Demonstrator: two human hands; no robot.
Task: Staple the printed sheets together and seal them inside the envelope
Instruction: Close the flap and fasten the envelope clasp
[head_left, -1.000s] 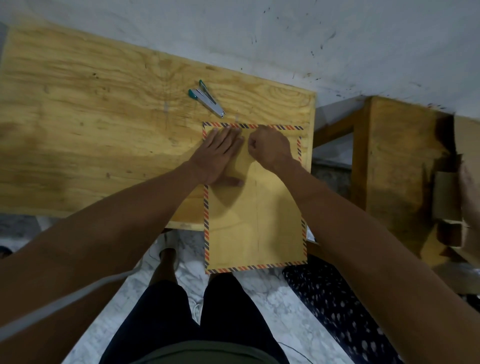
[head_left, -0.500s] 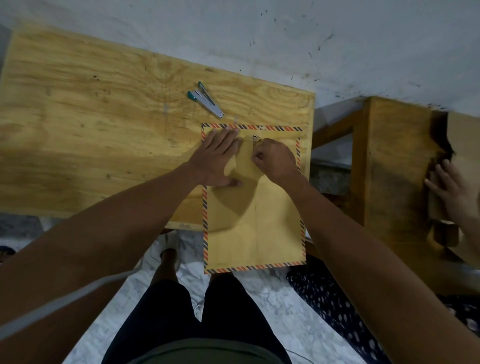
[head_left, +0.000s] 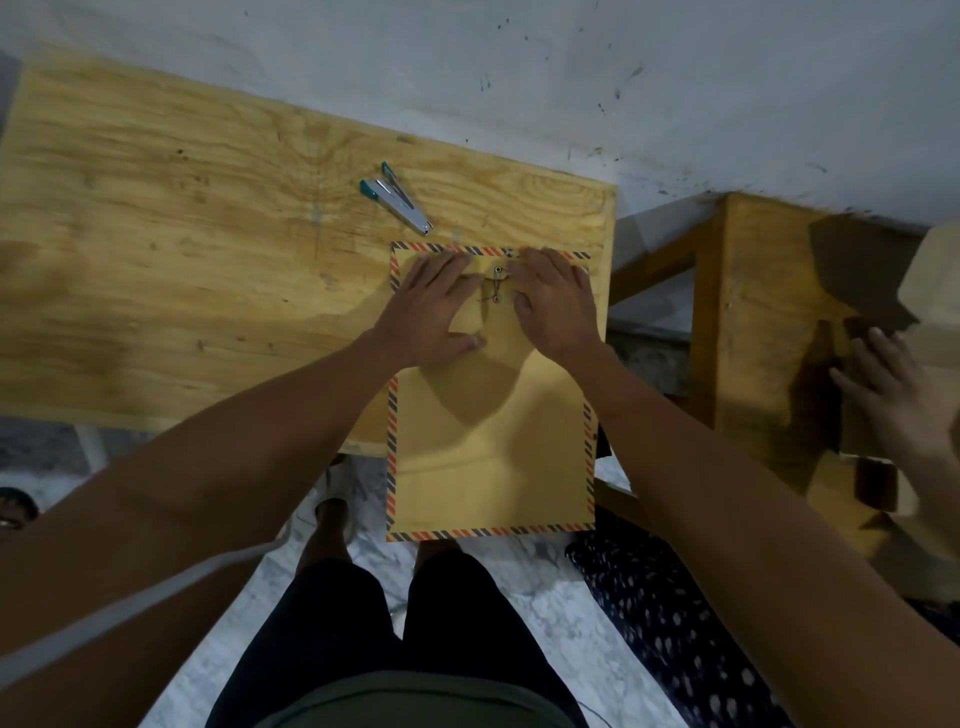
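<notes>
Envelope (head_left: 493, 441) first, since it lies nearest me: one brown envelope with a striped border, its lower half hanging off the near edge of the plywood table (head_left: 208, 260) over my knees, its upper half flat on the wood. No printed sheets show anywhere, so I judge they are already stapled and inside it.

Next out are my hands, both on the upper part of the envelope. My left hand (head_left: 434, 312) lies flat, fingers straight and spread, pressing the flap down. My right hand (head_left: 558, 306) also rests palm down with fingers extended, gripping nothing. Between them sit two small round buttons (head_left: 497, 283), one above the other, with a thin string (head_left: 491, 291) wound between them; how many turns it has I cannot tell.

So I take the step in hand to be the last one, sealing. The closure looks tied, and I am smoothing the flap. The next move calls for little: check that the string is snug and lift both palms straight up so the overhanging envelope does not slide off the table.

Farther on, just beyond the envelope's top left corner, lies one stapler (head_left: 397, 200) with teal ends, untouched. Off to the right, another person's hand (head_left: 891, 395) rests on a second wooden piece (head_left: 753, 312).

Count: one envelope, two buttons, one string, one stapler, two hands of mine.
</notes>
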